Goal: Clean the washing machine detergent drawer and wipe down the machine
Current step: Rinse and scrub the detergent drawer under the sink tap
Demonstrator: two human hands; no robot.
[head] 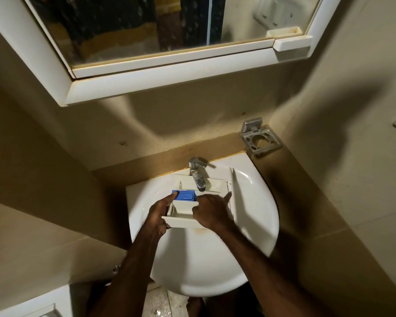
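Now white detergent drawer (212,186), blue insert (185,195), over sink (256,202); left hand (157,217) grips it, right hand (212,212) curled inside.

No text, label, brand or number can be read anywhere in the view. The detergent drawer (192,203) and its blue insert (184,195) carry no legible marking. The tap (197,173) shows no readable sign either.

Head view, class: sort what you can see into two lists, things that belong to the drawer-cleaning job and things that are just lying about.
Job:
drawer, held over the sink
blue insert
tap
left hand, gripping the drawer
right hand, on the drawer

Lying about:
mirror cabinet
metal holder on the wall
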